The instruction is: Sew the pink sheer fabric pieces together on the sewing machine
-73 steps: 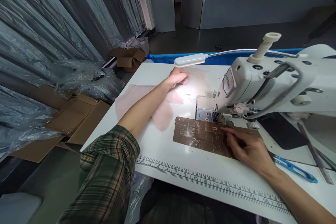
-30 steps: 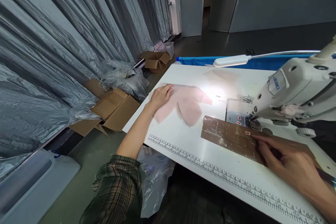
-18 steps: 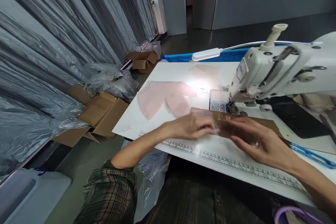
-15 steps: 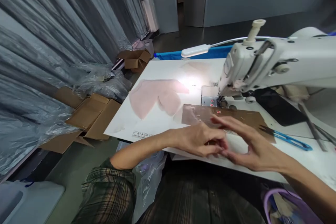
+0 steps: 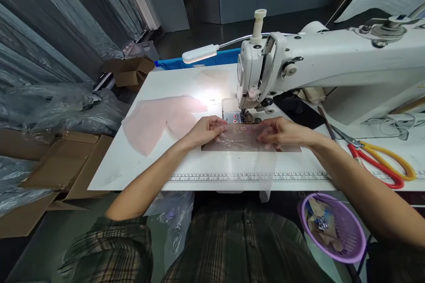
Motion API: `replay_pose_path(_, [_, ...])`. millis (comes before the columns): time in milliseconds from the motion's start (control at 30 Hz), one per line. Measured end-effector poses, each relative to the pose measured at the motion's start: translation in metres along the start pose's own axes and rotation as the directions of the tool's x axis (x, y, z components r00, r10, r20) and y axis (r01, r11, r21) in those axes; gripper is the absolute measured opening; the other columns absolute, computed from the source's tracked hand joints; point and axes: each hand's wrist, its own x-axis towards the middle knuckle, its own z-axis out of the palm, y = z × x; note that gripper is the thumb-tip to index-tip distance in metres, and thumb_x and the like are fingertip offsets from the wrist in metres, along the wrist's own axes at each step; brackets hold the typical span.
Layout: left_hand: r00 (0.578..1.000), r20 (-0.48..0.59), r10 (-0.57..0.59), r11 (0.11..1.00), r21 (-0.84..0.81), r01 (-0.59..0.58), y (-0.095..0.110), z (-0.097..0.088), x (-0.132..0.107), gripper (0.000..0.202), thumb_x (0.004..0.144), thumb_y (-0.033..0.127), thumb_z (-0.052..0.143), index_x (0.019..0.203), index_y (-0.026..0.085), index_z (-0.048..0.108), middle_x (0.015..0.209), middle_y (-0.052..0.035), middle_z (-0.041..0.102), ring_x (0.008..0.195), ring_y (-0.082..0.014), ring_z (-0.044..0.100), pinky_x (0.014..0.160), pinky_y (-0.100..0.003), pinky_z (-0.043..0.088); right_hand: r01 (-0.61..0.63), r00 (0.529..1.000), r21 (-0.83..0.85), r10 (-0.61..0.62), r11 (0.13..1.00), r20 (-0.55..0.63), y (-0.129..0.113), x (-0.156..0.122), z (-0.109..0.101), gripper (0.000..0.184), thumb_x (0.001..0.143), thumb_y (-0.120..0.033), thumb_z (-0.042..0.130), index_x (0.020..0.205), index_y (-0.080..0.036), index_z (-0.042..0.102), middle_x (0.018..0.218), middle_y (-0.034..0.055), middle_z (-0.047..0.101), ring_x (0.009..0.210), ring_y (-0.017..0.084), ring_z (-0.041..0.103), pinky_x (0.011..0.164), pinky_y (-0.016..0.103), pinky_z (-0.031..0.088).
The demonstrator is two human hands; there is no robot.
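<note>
My left hand (image 5: 210,131) pinches the left edge of a thin, see-through pale pink fabric piece (image 5: 241,139). Opposite it, my right hand (image 5: 280,132) grips the same piece with thumb and fingers. The fabric is stretched between both hands, just in front of the sewing machine's needle area (image 5: 245,116). Beneath it lies a brown flat sheet (image 5: 288,148) on the white table (image 5: 139,171). Left of the hands, a larger pink sheer fabric piece (image 5: 149,119) is spread flat, lit by the machine's lamp (image 5: 199,54).
The white sewing machine (image 5: 318,57) fills the right side. Scissors with red and yellow handles (image 5: 381,159) lie right of my right arm. A printed ruler (image 5: 232,178) runs along the front edge. A purple basket (image 5: 353,234) stands below; cardboard boxes (image 5: 63,159) are at left.
My hands have moved apart and forward toward the needle, and the sheer fabric is now stretched between them. The view has swung right. The blue-handled tool near my right hand no longer shows.
</note>
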Motion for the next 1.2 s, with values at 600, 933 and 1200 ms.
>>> replay_pose_path(600, [0.996,-0.085,-0.033,0.73,-0.683,-0.034,-0.002,0.016,-0.009,0.014,0.095,0.018,0.06,0.086,0.015,0.051,0.124,-0.0109,0.069,0.116,-0.0208,0.068,0.109,-0.035,0.054,0.043,0.969,0.385,0.056,0.922,-0.241,-0.001,0.02,0.019,0.059,0.063,-0.073,0.078,0.075,-0.018,0.061,0.075,0.0095,0.072,0.062,0.015,0.068,0.059,0.027,0.061])
replay_pose_path(933, [0.995,-0.097,-0.02,0.766,-0.641,-0.047,-0.006,0.016,-0.007,0.017,0.092,0.022,0.068,0.091,0.014,0.054,0.112,-0.014,0.073,0.103,-0.0189,0.073,0.105,-0.039,0.055,0.058,0.989,0.389,0.0,0.919,-0.147,-0.007,0.008,0.026,0.051,0.072,-0.058,0.08,0.094,-0.016,0.059,0.084,0.0081,0.074,0.07,0.016,0.071,0.054,0.023,0.058])
replay_pose_path(1200, [0.92,0.389,-0.046,0.987,-0.125,0.101,0.014,0.0,-0.049,0.026,0.088,0.033,0.072,0.091,0.014,0.054,0.089,-0.0123,0.076,0.076,-0.0207,0.076,0.063,-0.03,0.061,-0.144,0.865,0.111,0.071,0.983,0.497,0.0,-0.05,-0.006,0.043,0.081,-0.046,0.073,0.113,-0.018,0.064,0.093,0.0078,0.075,0.075,0.017,0.073,0.051,0.02,0.054])
